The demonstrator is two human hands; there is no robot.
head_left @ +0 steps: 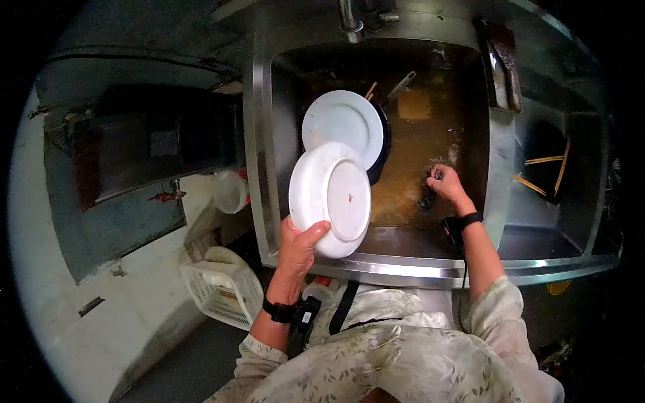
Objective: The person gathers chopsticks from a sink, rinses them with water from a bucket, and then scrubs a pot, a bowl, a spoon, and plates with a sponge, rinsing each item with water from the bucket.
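Note:
My left hand (297, 245) grips the near rim of a white dish (347, 201), thumb on its outside. The dish is tilted so that its round underside faces up, with a small brown mark on it. Behind it a white plate (339, 121) rests on something dark in the sink, partly covered by the dish. My right hand (449, 186) is closed over the brownish water at the sink's right side. A dark, stringy scrubber (426, 199), perhaps steel wool, shows at its fingertips; the fingers hide part of it.
The steel sink (379, 258) holds murky water, a light handle (403, 84) and a yellowish square sponge (414, 105). A faucet (351, 27) hangs at the back. Chopsticks (531, 185) lie in the right basin. A white basket (225, 289) stands lower left.

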